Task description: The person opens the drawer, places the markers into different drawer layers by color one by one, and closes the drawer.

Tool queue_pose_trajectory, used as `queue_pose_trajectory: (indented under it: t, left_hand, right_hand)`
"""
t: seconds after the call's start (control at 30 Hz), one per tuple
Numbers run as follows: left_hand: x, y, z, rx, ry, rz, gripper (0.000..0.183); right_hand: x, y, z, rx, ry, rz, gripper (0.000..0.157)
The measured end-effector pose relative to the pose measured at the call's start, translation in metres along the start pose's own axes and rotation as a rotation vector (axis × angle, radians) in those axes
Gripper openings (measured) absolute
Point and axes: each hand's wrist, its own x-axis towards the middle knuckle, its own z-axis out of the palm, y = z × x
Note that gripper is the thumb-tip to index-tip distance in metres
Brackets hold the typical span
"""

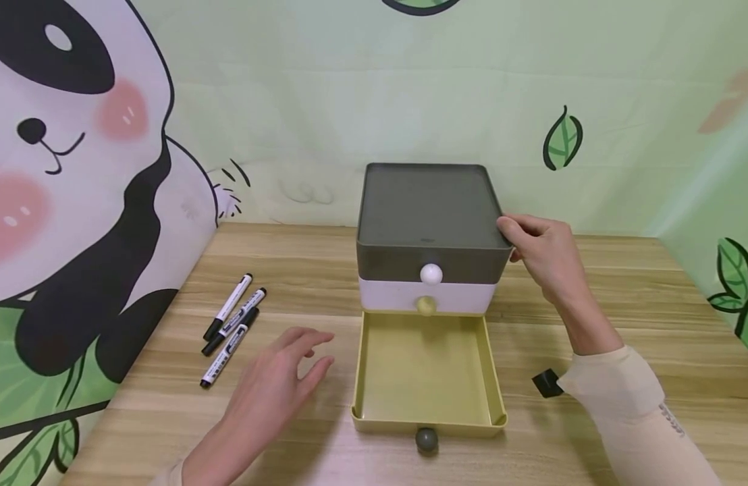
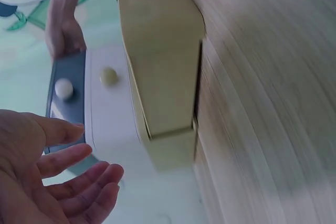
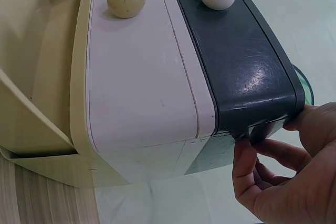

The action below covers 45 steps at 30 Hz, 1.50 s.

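Note:
A small three-tier desktop drawer unit (image 1: 431, 206) stands on the table, dark grey on top, white in the middle and yellow below. Its yellow bottom drawer (image 1: 425, 368) is pulled out toward me, with nothing inside. My right hand (image 1: 547, 256) grips the right edge of the dark grey top tier, thumb above and fingers curled beneath the rim; the right wrist view shows the fingers (image 3: 244, 166) against its side. To the left of the drawer, my left hand (image 1: 277, 378) hovers with relaxed, spread fingers and holds nothing.
Several markers, among them a white one (image 1: 228, 307), lie on the wooden table (image 1: 313, 270) at the left. A small black object (image 1: 547, 383) lies near my right sleeve. Behind the unit hangs a green backdrop (image 1: 289, 115) with a panda.

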Motion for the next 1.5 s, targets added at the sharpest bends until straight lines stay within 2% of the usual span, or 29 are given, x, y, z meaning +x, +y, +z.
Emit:
queue_pose_trajectory:
  t: [0.27, 0.8, 1.03, 1.23, 1.4, 1.5]
  left_hand:
    - [-0.004, -0.03, -0.017, 0.064, 0.064, -0.053, 0.033]
    - [-0.002, -0.074, -0.037, 0.066, 0.181, -0.105, 0.037]
    - [-0.002, -0.091, -0.045, 0.103, 0.167, -0.173, 0.037]
    - [-0.002, -0.105, -0.048, 0.116, 0.165, -0.176, 0.036]
    - [-0.002, -0.114, -0.045, 0.137, 0.126, -0.208, 0.034]
    - [-0.003, -0.12, -0.043, 0.143, 0.071, -0.249, 0.034]
  right_hand:
    - [0.0, 0.0, 0.002, 0.027, 0.004, -0.009, 0.043]
    - [0.0, 0.002, -0.002, 0.0, 0.014, 0.0, 0.044]
    - [0.0, 0.003, -0.001, 0.006, 0.008, -0.009, 0.042]
    - [0.0, 0.002, 0.001, 0.018, 0.008, -0.01, 0.042]
    - [0.0, 0.001, 0.001, 0.011, 0.01, -0.01, 0.042]
    - [0.0, 0.0, 0.001, 0.011, 0.007, -0.01, 0.042]
